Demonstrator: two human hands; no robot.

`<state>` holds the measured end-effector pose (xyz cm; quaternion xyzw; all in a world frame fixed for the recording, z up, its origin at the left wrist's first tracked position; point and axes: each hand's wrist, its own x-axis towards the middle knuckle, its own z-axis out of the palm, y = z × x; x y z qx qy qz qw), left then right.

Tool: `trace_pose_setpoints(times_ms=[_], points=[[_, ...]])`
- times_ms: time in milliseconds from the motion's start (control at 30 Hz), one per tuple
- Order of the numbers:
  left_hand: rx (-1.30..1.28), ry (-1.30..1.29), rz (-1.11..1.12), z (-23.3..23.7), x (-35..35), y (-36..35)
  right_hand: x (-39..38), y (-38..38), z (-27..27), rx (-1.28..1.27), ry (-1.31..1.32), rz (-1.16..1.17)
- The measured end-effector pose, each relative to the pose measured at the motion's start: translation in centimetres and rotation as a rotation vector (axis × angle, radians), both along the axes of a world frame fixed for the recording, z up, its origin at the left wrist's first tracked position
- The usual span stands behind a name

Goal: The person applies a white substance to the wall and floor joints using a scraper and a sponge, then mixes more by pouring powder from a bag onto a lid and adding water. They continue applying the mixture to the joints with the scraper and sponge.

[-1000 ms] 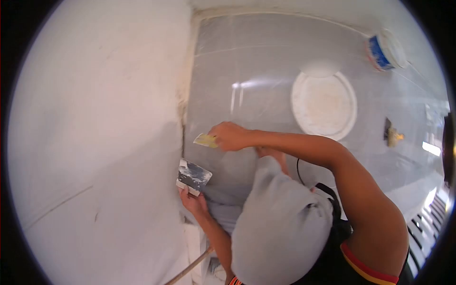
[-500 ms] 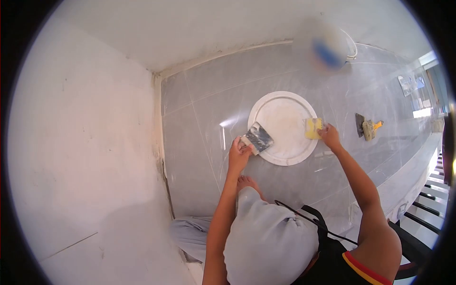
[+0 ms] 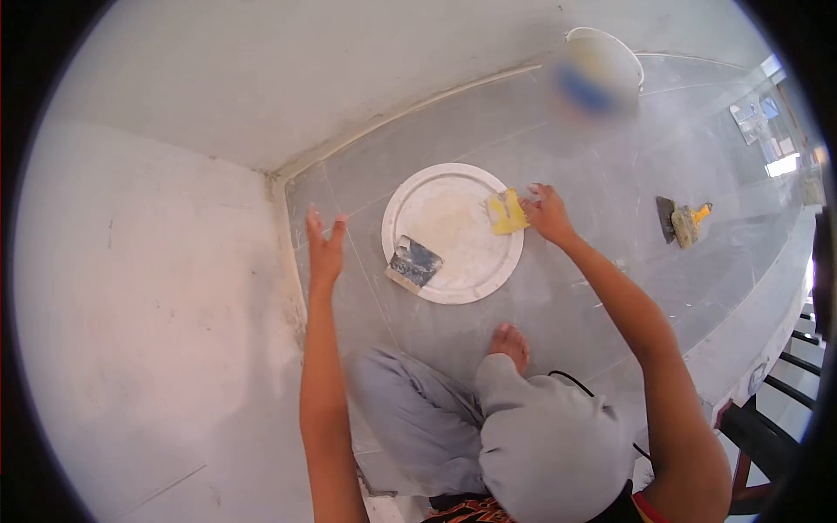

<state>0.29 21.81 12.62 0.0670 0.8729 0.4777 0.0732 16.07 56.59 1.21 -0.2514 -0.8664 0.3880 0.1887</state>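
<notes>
A round white lid point(image 3: 453, 193) lies on the grey tiled floor. Across its lower left rim rests a dark scraper blade point(image 3: 414, 262) smeared with white. On the lid's right side is a yellow scraper point(image 3: 506, 213). My left hand point(image 3: 325, 248) is raised left of the lid, near the wall, fingers apart and holding nothing. Beside the yellow scraper is my right hand point(image 3: 547, 214), its fingers spread at the scraper's right edge; it does not grip it.
A white bucket point(image 3: 628, 65), partly blurred, stands by the far wall. Putty knives point(image 3: 685, 225) with a yellow handle lie on the floor at right. A white wall point(image 3: 157, 288) is at left. Black railings point(image 3: 789, 370) show at lower right.
My left hand has let go of the dark scraper and moved left towards the wall. My right hand has loosened from the yellow scraper. The view has shifted.
</notes>
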Motion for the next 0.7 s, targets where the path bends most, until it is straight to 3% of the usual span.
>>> trace_pose_setpoints(times_ms=[67,233,367,433,500,567,600,700], points=[[0.033,-0.011,-0.041,2.2,-1.2,-0.9,-0.7,1.6,1.6,-0.073,-0.072,0.175],[0.089,-0.129,-0.12,0.9,-2.5,1.2,1.5,9.3,1.4,0.162,0.055,0.13],[0.142,-0.266,-0.367,-1.0,-1.6,8.0,11.0,16.3,2.5,0.247,0.018,-0.314],[0.193,-0.305,-0.5,-2.3,-1.2,11.6,17.1,19.6,1.3,0.355,0.007,-0.692],[0.242,-0.343,-0.575,-2.6,-1.1,16.0,23.8,23.2,-0.5,0.512,-0.082,-0.787],[0.191,-0.3,-0.702,-2.2,-0.6,20.1,28.2,25.0,-2.0,0.308,-0.149,-1.046],[0.188,-0.28,-0.74,-2.0,-0.3,22.2,30.6,27.1,-3.4,0.243,-0.251,-1.041],[0.138,-0.225,-0.909,0.1,-0.7,27.7,29.2,29.8,-4.7,0.206,-0.241,-1.116]])
